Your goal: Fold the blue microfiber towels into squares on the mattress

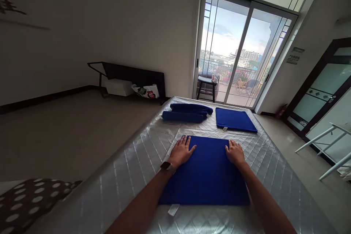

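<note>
A flat blue cloth piece (pixel 208 175), like a cushion cover, lies spread on the silver quilted mattress (pixel 137 168). From its near edge sticks out a white label (pixel 173 210). On the cloth's far left corner my left hand (pixel 181 151) rests flat, fingers apart, with a dark watch (pixel 166 165) at the wrist. My right hand (pixel 235 152) lies palm down on the far right corner, its fingers stretched out. Neither hand grips the fabric. Beyond it, a second flat blue piece (pixel 236 119) lies at the right, and rolled or folded blue pieces (pixel 186 113) lie at the left.
A black bench (pixel 134 75) by the wall has a white box (pixel 119 87) and a printed bag (pixel 146 91) under it. Sliding glass doors (pixel 219 51) stand past the mattress. A brown polka-dot cloth (pixel 33 201) is at lower left, a white-legged stool (pixel 334 142) at right.
</note>
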Demonstrator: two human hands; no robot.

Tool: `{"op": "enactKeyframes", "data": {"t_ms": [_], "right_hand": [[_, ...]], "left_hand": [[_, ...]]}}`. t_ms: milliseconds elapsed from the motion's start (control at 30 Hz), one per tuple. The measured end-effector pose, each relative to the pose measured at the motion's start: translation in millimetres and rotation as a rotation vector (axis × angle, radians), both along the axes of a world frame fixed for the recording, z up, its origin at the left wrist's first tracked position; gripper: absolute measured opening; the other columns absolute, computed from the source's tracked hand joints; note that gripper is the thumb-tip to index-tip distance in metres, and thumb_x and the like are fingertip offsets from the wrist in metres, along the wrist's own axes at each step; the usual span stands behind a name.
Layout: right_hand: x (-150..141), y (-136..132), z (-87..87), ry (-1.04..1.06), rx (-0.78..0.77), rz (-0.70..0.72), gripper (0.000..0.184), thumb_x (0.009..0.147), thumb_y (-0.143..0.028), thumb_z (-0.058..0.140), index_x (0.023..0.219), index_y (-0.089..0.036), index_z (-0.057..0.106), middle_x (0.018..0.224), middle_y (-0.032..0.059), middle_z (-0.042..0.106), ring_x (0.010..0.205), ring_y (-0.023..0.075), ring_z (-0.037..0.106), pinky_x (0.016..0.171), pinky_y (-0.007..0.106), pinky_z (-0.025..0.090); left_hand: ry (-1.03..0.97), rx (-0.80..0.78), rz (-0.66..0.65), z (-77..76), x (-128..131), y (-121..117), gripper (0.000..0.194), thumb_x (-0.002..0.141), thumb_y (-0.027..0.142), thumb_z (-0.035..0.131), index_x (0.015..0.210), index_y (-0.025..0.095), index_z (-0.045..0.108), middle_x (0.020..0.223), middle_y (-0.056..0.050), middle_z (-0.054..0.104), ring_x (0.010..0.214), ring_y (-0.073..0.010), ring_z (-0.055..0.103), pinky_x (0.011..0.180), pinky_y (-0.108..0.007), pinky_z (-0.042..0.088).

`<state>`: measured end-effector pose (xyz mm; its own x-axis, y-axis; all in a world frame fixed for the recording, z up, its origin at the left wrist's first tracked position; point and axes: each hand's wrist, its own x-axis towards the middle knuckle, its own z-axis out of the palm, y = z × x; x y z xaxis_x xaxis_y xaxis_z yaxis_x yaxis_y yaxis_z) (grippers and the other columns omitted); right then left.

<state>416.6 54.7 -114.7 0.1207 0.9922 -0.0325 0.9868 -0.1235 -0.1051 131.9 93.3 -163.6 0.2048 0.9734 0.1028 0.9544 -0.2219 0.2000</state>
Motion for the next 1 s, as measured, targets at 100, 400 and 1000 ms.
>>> {"op": "enactKeyframes", "data": {"t_ms": [100, 400, 1000], "right_hand": [[2.4, 6.0, -3.5, 0.027, 0.005, 0.011, 0.064, 0.104, -0.041, 0.025, 0.157, -0.007, 0.033, 0.163, 0.012, 0.032, 0.153, 0.0204, 0.023, 0.123, 0.032, 0.014], [4.5, 8.8, -15.3, 0.065, 0.023, 0.001, 0.064, 0.104, -0.039, 0.023, 0.159, -0.007, 0.026, 0.165, 0.0096, 0.025, 0.154, 0.0187, 0.019, 0.124, 0.033, 0.014], [3.1, 9.1, -16.2, 0.145, 0.035, 0.01, 0.063, 0.103, -0.035, 0.025, 0.158, -0.005, 0.026, 0.166, 0.0111, 0.022, 0.155, 0.0182, 0.017, 0.124, 0.034, 0.011]], "left_hand": [[0.01, 0.016, 0.006, 0.4, -1.2, 1.6, 0.08, 0.098, 0.065, 0.022, 0.154, 0.01, 0.038, 0.162, -0.016, 0.036, 0.152, -0.0314, 0.028, 0.124, -0.047, 0.021], [0.006, 0.005, 0.011, -3.0, -8.9, 8.9, 0.076, 0.099, 0.06, 0.024, 0.156, 0.011, 0.034, 0.164, -0.013, 0.03, 0.154, -0.0279, 0.021, 0.125, -0.046, 0.019], [0.057, 0.08, -0.272, 8.6, 106.4, 23.6, 0.053, 0.098, 0.051, 0.051, 0.141, 0.021, 0.052, 0.151, -0.014, 0.05, 0.136, -0.0314, 0.048, 0.112, -0.057, 0.039]]}}
